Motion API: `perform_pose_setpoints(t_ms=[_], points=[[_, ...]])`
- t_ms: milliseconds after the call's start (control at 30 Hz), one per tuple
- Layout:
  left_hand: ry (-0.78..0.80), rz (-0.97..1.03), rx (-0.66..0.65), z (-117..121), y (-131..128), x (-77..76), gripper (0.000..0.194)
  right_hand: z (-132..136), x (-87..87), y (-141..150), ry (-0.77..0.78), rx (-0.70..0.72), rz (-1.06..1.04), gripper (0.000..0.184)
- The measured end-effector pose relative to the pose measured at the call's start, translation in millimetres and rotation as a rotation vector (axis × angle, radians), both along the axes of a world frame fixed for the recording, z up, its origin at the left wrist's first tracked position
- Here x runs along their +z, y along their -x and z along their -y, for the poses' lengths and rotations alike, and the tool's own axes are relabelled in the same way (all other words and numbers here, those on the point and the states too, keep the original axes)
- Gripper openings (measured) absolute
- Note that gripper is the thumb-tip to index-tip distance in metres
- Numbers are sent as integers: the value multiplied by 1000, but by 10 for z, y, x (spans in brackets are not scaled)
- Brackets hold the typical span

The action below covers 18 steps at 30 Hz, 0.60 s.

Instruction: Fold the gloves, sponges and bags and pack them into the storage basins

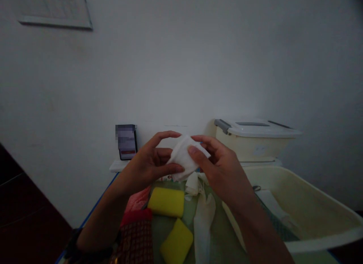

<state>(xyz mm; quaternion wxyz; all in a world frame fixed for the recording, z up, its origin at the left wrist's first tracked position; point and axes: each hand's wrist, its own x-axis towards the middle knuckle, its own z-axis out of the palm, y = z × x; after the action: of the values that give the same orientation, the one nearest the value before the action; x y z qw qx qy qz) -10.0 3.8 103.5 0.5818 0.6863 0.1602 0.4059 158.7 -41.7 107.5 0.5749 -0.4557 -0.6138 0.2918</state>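
A folded white cloth or tissue (184,158) is held up between both hands above the table. My left hand (159,158) pinches its left side, thumb in front and fingers behind. On the other side my right hand (218,165) grips it, with the thumb pressed on its front face. Which material it is, I cannot tell. Below the hands lie two yellow sponges (166,202), one nearer to me than the other. Beside them rests a crumpled whitish fabric piece (202,218), its kind unclear.
A cream basin (320,203) on the right holds a green item and a white one. Behind it stands a lidded storage box (241,145). A phone (127,145) leans against the wall. Red checked fabric (136,237) lies at the left, near pink material (138,199).
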Motion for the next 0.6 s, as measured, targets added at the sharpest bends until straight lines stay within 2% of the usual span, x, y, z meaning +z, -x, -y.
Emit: perform_pose_setpoints(t_ms=[167,333,400,500,600], points=[[78,-4,-38,46,-90,-8,48,168,137,-84,-9,15,165,22],[51,-162,96,157,-239,-50,24,291,212,-336,36,25,356,12],[21,-230,105,209,-328,-63,20,340,240,-488,62,32,438,10],[-43,-303,59,232,-538,-49,16,409,276,-760,58,62,486,11],[-94,-362,-34,174,-850,-6,14,441,273,-1057,38,49,443,11]])
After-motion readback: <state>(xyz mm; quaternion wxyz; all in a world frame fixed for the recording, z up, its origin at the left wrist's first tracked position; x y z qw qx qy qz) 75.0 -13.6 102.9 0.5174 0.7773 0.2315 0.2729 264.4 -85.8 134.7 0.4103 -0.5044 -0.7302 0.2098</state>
